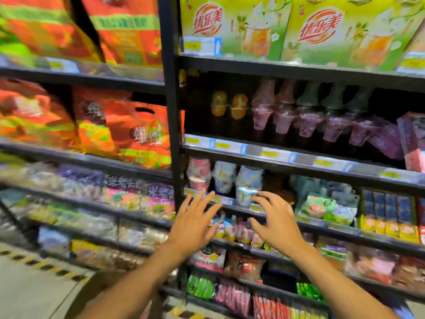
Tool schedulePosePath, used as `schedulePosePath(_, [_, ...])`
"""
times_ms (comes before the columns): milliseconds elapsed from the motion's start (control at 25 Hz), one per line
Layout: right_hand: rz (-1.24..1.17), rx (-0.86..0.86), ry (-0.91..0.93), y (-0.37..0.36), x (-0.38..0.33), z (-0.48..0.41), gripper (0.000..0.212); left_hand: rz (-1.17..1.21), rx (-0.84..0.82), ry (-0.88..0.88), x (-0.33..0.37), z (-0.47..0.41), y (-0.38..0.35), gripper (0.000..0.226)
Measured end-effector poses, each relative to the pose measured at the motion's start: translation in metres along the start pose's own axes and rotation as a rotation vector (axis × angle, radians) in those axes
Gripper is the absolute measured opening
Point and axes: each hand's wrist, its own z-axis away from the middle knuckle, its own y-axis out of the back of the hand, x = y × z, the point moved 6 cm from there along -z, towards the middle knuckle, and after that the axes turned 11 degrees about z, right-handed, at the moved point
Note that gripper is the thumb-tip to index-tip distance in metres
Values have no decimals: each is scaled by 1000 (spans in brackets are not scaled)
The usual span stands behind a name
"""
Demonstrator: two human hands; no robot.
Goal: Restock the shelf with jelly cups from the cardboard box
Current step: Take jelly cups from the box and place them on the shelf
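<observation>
Nearest cups: pale blue-and-white plastic jelly cups [247,180] just above the right hand [276,224]; a pink-and-white plastic jelly cup [199,173] above the left hand [195,226].
Frame: black metal shelf frame [171,111], plain black behind both hands.
Price strip: white-and-blue plastic price strip [230,147] with yellow tags, above those cups.
Higher cups: purple translucent cups [308,120] over the right hand; orange-yellow round cups [226,104] to their left.
Boxes: yellow-green cardboard boxes [234,28] far above both hands, with a red logo and an orange drink picture.
Bags: orange-red plastic bags [138,134] up-left of the left hand, with green bands.
Floor line: yellow-and-black striped floor line [41,263] down-left of the left hand.
</observation>
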Motion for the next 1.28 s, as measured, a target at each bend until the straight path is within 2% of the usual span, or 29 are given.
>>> schedulePosePath(120, [-16, -207, -2, -66, -37, 34, 63, 5, -185, 158, -36, 87, -50, 65])
schedulePosePath(240, [23, -420, 99, -123, -90, 60, 70, 60, -301, 334, -78, 170, -78, 62])
schedulePosePath(360, [-1, -578, 184, -163, -146, 72, 68, 76, -365, 463, -118, 236, -87, 59])
schedulePosePath(600, [-48, -742, 317, -240, -300, 53, 65, 118, -450, 717, -243, 350, -92, 61])
schedulePosePath(840, [-116, -832, 311, -316, -420, 28, 68, 207, -539, 833, -356, 409, -100, 70])
schedulePosePath(960, [-136, -882, 277, -369, -446, 31, 66, 283, -577, 887, -394, 425, -121, 74])
schedulePosePath(1040, [-123, -954, 267, -401, -455, 36, 55, 313, -610, 899, -409, 435, -144, 70])
schedulePosePath(1160, [-139, -1056, 280, -464, -464, 40, 39, 341, -657, 925, -429, 448, -195, 75])
schedulePosePath(1280, [-141, -1107, 289, -538, -456, 56, 40, 374, -647, 951, -437, 459, -253, 71])
